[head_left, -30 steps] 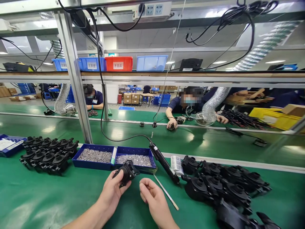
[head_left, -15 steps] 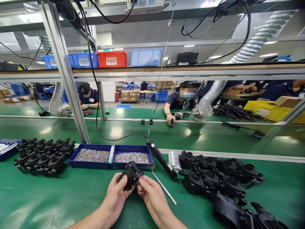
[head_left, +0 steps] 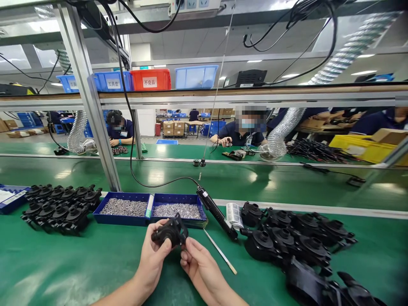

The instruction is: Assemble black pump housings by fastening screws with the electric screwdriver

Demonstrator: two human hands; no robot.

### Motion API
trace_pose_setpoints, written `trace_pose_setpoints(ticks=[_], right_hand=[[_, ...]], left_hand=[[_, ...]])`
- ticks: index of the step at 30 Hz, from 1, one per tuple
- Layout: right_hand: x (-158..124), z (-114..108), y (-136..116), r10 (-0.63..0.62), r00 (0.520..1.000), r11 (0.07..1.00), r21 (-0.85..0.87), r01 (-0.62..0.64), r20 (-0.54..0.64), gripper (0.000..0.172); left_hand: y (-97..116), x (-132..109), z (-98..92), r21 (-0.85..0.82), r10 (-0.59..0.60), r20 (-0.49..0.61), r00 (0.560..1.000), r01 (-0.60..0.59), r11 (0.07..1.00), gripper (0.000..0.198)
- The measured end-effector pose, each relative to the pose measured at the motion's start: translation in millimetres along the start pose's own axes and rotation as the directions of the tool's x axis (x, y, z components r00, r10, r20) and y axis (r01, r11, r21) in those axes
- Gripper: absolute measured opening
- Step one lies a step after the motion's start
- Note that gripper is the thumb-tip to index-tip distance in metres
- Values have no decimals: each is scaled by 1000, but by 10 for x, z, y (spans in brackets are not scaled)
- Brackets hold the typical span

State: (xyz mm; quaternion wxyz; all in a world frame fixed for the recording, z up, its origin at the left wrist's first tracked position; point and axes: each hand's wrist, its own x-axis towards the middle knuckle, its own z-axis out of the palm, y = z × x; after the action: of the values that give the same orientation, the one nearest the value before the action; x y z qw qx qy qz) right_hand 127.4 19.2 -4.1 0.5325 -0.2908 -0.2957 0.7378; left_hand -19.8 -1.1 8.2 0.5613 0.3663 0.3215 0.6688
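A round black plastic housing point(head_left: 169, 232) with a raised bracket on its right side is held just above the green bench. My left hand point(head_left: 152, 255) wraps around its left side, thumb pressed on the front. With thumb and forefinger, my right hand point(head_left: 201, 264) pinches the housing's lower right edge; whether a small piece sits between those fingertips is hidden. Behind the hands stand two blue trays, one holding long screws point(head_left: 124, 207), the other short screws point(head_left: 177, 211). An electric screwdriver point(head_left: 216, 213) and a thin metal rod point(head_left: 219, 250) lie to their right.
Rows of black housings stand at left point(head_left: 57, 208) and right point(head_left: 283, 238). A roll of labels point(head_left: 234, 216) sits beside the screwdriver. A metal post point(head_left: 89, 97) rises at left, with a hanging cable point(head_left: 127, 114). A co-worker point(head_left: 244, 129) sits across the bench.
The housing has shifted slightly left and turned in my hands, its bracket now more upright. Across the bench, the co-worker's hand has drawn back with a small part.
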Motion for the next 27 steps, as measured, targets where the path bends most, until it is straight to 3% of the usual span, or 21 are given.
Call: trace_pose_setpoints(ticks=[3,7,10,13,15,16,17,19,20,21,22,24,26,27], right_hand=[[-19,22,38,149,989,978,146,-149,15,41],[-20,12,111,222,974,967,120,-227,51,41],[-1,-42,162,199,978,980,-25,-198,55,44],[7,-103,110,149,987,922,-370,-115,65,52],[18,-126,-36,28,993,781,-622,50,115,52],[36,-131,-146,-90,983,679,-712,177,158,48],[69,-135,-276,-238,948,555,-772,312,212,42],[194,-142,-575,-507,811,259,-845,467,293,28],[286,-147,-731,-577,757,126,-883,453,306,30],[393,-155,-882,-596,749,28,-924,381,291,38],[508,-164,-1021,-570,784,-31,-960,279,247,43],[729,-186,-1254,-477,859,-49,-982,183,184,34],[882,-195,-1424,-364,919,-27,-988,155,154,18],[919,-188,-1490,-320,935,-18,-988,153,151,21]], left_hand=[[59,15,2,33,62,26,998,-63,997,49],[114,41,-13,82,86,18,996,-87,993,57],[144,57,-33,117,67,-11,998,-65,991,59],[170,74,-52,142,-46,-70,996,56,988,60],[182,84,-59,155,-144,-99,985,158,975,60],[185,88,-60,169,-189,-105,976,204,964,60],[186,89,-60,186,-233,-109,966,250,950,59],[182,83,-55,225,-328,-112,938,346,911,57],[178,74,-52,245,-377,-109,920,392,887,57],[172,63,-49,264,-417,-103,903,429,864,59],[167,49,-46,282,-446,-96,890,454,845,60],[158,23,-42,312,-481,-75,874,478,821,64],[153,8,-41,321,-506,-59,860,497,807,66],[153,7,-40,317,-518,-54,854,507,802,67]])
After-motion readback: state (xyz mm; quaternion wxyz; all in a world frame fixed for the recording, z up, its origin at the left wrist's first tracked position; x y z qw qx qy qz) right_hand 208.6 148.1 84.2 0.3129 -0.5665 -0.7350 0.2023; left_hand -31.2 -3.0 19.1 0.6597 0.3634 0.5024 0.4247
